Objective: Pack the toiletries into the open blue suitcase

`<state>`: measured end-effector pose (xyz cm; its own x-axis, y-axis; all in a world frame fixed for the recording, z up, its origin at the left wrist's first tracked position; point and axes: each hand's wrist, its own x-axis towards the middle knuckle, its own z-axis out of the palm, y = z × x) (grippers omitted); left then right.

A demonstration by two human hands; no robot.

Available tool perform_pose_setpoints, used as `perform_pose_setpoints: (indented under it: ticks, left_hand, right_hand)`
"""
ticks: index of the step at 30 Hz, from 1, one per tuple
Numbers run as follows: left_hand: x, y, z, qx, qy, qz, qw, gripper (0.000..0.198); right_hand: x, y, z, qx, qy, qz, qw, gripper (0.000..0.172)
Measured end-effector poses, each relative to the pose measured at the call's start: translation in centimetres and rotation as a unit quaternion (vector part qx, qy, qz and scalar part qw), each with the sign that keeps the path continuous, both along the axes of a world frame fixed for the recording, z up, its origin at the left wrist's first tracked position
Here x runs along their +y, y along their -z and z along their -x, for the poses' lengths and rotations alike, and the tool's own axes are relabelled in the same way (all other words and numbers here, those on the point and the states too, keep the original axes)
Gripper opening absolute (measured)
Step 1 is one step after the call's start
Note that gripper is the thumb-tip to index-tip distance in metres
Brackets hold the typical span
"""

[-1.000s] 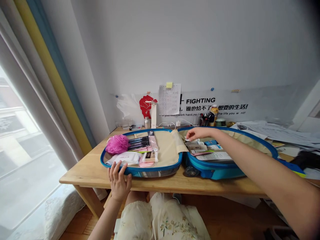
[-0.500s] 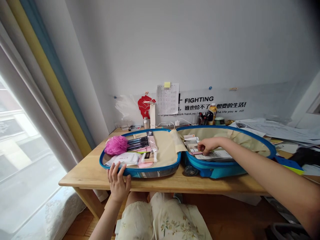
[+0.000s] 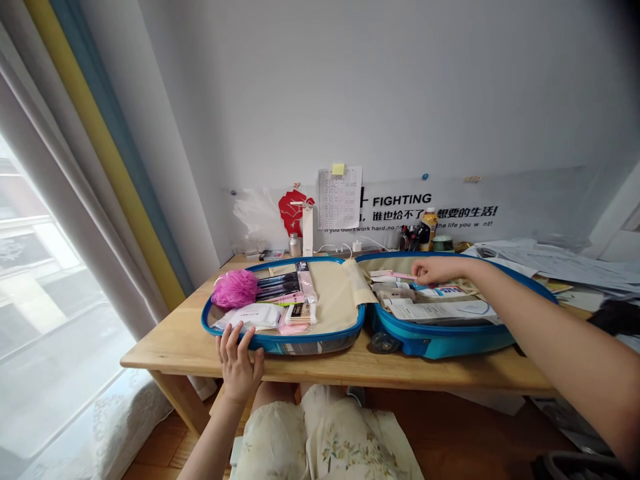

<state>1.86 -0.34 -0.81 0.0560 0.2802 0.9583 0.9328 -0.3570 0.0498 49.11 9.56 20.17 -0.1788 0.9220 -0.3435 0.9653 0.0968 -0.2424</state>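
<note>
A blue suitcase (image 3: 310, 346) lies unfolded on the wooden table. My left hand (image 3: 239, 363) rests with fingers spread on the front rim of its left half. That half holds a pink bath puff (image 3: 235, 289), dark-handled items in clear packaging (image 3: 278, 287), a white packet (image 3: 251, 316) and cotton swabs (image 3: 302, 313). Over the right half, my right hand (image 3: 434, 270) pinches a slim pink item (image 3: 400, 275) near the back. Below it lie white tubes and bottles, a toothpaste-like tube (image 3: 443, 291) and a long white package (image 3: 443, 311).
Behind the suitcase stand a silver bottle (image 3: 293, 244), a yellow-capped bottle (image 3: 429, 229), pens (image 3: 409, 238) and a green jar (image 3: 443, 243). Papers (image 3: 545, 260) cover the table's right side. A wooden table edge (image 3: 200, 363) runs along the front.
My right hand has moved back and to the right, lifting the slim pink item away from the front tubes. My left hand stays on the rim. The view has shifted slightly.
</note>
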Motion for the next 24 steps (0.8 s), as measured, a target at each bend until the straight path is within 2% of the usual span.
perform_pose_setpoints:
  ticks: [2,4,7,10,16,20,24]
  left_hand:
    - [0.0,0.1,0.0,-0.001,-0.001,0.004,1.0,0.049]
    - [0.0,0.1,0.0,-0.006,0.0,0.008,1.0,0.049]
    - [0.0,0.1,0.0,-0.008,0.0,0.012,1.0,0.049]
    - [0.0,-0.1,0.0,-0.001,0.002,0.002,1.0,0.049]
    - [0.0,-0.1,0.0,-0.003,0.003,0.004,1.0,0.048]
    - [0.1,0.2,0.1,-0.006,0.003,0.009,1.0,0.049]
    - [0.1,0.2,0.1,-0.008,-0.003,0.011,1.0,0.048]
  right_hand:
    - [0.2,-1.3,0.6,0.03,0.012,-0.038,0.999,0.064]
    - [0.4,-2.1,2.5,0.061,0.005,-0.09,0.994,0.067]
    - [0.6,-2.3,7.1,0.076,-0.062,-0.159,0.982,0.054]
    - [0.9,-1.4,12.6,0.079,-0.135,-0.179,0.971,0.04]
    - [1.9,1.7,22.2,0.081,-0.243,-0.188,0.948,0.036]
    - [2.7,3.5,26.2,0.07,-0.278,-0.2,0.937,0.037]
    - [3.3,5.0,28.3,0.052,-0.287,-0.207,0.934,0.037]
